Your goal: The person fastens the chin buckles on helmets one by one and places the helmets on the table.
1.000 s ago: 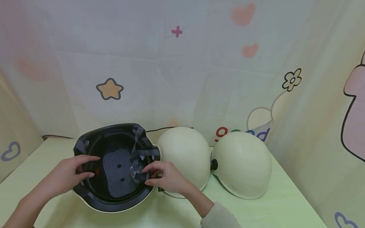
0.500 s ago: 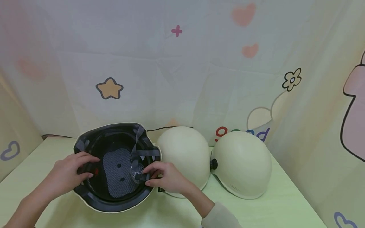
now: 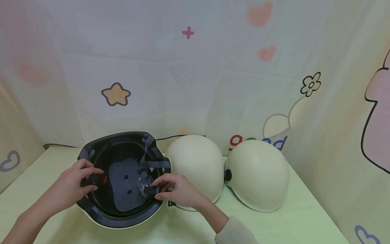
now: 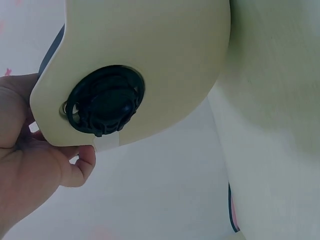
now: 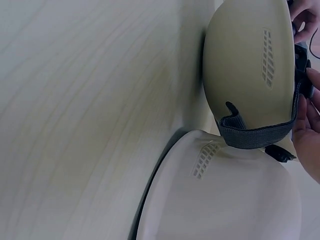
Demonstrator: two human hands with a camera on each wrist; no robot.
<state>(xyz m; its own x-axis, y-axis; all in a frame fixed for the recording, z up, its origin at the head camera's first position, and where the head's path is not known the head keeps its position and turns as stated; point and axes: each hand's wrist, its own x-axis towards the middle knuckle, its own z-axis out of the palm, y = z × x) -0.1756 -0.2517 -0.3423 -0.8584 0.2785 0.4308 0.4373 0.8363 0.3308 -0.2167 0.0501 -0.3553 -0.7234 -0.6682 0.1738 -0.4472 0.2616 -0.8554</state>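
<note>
A cream helmet (image 3: 122, 225) lies upside down at the left of the table in the head view, its black padded inside facing up. Between thumb and fingers my left hand (image 3: 71, 179) pinches a black buckle piece (image 3: 94, 179) with a red part, over the left of the opening. On the opposite side my right hand (image 3: 179, 189) pinches a dark strap end piece (image 3: 150, 190), next to a clear plastic piece (image 3: 143, 184). A grey strap (image 5: 257, 136) loops over the helmet's outside in the right wrist view. The left wrist view shows a black round knob (image 4: 107, 100) on the shell.
Two more cream helmets stand dome up to the right, a middle helmet (image 3: 195, 169) close beside the upturned one and a right-hand helmet (image 3: 259, 176). A patterned cloth (image 3: 182, 74) hangs behind the pale green table (image 3: 292, 227).
The red part of the buckle piece in my left hand shows more clearly, as the hand has shifted slightly. My right hand keeps its hold on the strap end piece. The helmets stay in place.
</note>
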